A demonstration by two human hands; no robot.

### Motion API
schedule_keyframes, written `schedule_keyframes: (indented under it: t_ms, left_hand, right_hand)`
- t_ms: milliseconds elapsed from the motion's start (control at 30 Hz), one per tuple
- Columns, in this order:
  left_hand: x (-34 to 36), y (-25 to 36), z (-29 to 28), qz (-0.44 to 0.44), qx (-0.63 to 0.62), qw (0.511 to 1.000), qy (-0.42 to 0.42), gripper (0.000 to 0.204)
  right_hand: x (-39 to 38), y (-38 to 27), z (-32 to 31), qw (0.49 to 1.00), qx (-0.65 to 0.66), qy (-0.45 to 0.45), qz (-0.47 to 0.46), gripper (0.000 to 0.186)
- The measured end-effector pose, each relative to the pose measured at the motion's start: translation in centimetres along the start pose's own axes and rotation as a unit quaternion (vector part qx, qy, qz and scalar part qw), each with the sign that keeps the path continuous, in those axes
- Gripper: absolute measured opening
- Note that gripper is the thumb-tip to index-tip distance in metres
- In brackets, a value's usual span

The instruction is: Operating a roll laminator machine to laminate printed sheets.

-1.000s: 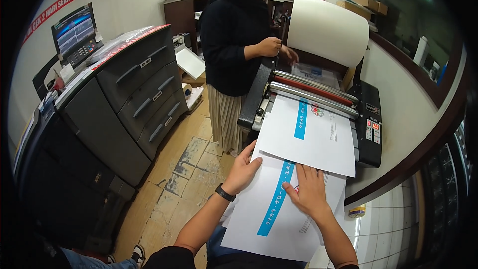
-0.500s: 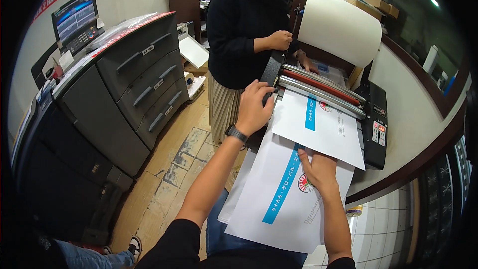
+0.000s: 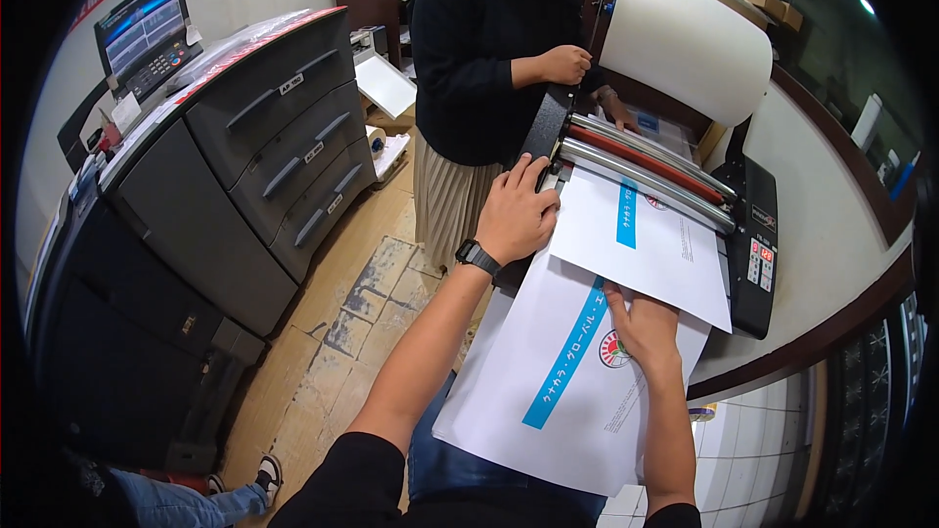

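Left hand (image 3: 515, 218) lay flat, fingers spread, on the near-left corner of the black roll laminator (image 3: 753, 235), holding nothing. Right hand (image 3: 641, 325) pressed open-palmed on the large white sheet with a blue stripe (image 3: 548, 401) just before the laminator's rollers. Judgement: keep that sheet square to the rollers, fingertips clear.

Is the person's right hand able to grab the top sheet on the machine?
Probably yes. The right hand lies on the lower sheet right at the near edge of the top sheet, fingers tucked under it, with nothing between them.
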State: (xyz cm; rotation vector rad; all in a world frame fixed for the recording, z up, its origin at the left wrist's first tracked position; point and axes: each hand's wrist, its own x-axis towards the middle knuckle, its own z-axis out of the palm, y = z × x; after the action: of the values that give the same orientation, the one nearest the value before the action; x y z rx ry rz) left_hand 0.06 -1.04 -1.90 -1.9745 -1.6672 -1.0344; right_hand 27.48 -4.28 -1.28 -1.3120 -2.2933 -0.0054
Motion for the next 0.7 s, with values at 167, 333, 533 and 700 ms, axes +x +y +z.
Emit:
schedule_keyframes:
  t_ms: [167, 333, 533, 700]
  left_hand:
    - [0.1, 0.1, -0.4, -0.017, -0.028, 0.999, -0.025, 0.015]
    - [0.3, 0.1, -0.6, -0.03, -0.022, 0.998, -0.045, 0.015]
    - [0.3, 0.0, -0.3, -0.017, -0.021, 1.0, -0.016, 0.014]
    - [0.4, 0.2, -0.4, -0.02, -0.019, 0.999, -0.017, 0.014]
  right_hand:
    - [0.3, 0.8, 0.5, 0.999, 0.009, -0.034, 0.02, 0.056]
    - [0.6, 0.9, 0.1, 0.999, 0.01, -0.047, 0.015, 0.071]
    - [0.6, 0.2, -0.4, 0.998, -0.025, -0.051, 0.019, 0.068]
    - [0.3, -1.6, -0.4, 0.996, -0.072, -0.032, 0.043, 0.056]
